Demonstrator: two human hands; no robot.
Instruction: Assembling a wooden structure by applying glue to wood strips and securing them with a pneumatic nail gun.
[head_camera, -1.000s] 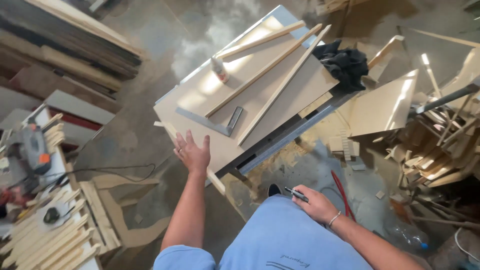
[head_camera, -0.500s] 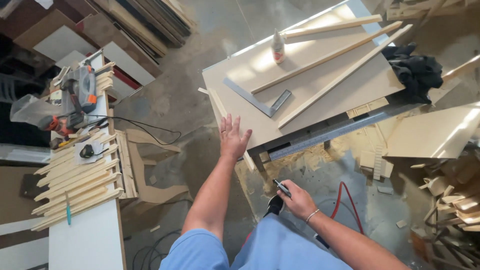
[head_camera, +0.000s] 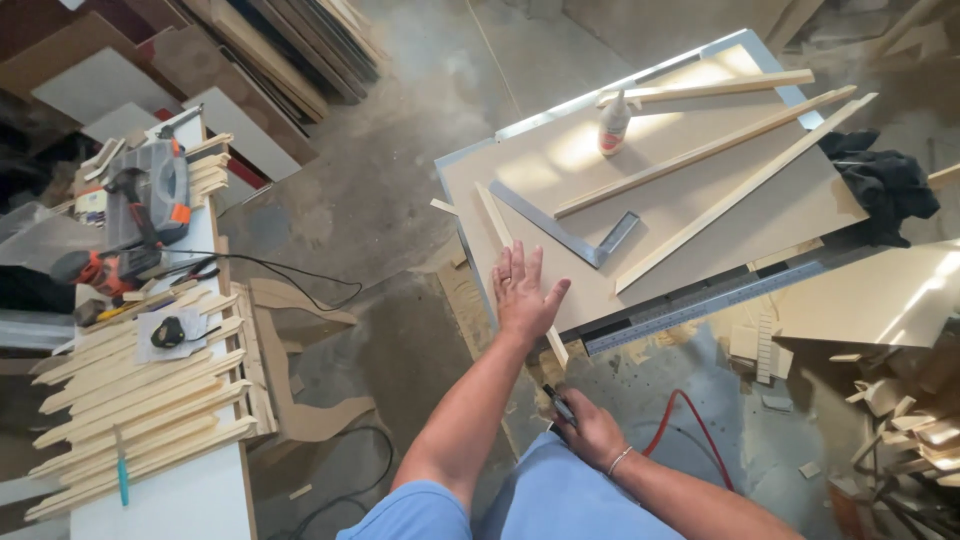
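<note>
Head view: left hand (head_camera: 525, 292) has just landed flat, fingers spread, on the board (head_camera: 690, 190) at the desk's near left edge, touching a thin wood strip (head_camera: 515, 270). Right hand (head_camera: 590, 432) stays closed around a pen (head_camera: 558, 405) near the waist.

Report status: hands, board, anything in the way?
Left hand flat on board edge. Right hand grips pen. Steel square, glue bottle lie ahead.

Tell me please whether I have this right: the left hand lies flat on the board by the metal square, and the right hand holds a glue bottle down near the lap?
Not quite. The left hand does lie flat on the board by the metal square, but the right hand holds a dark pen-like tool, not a glue bottle. The glue bottle stands on the board, as the head view shows.
</note>
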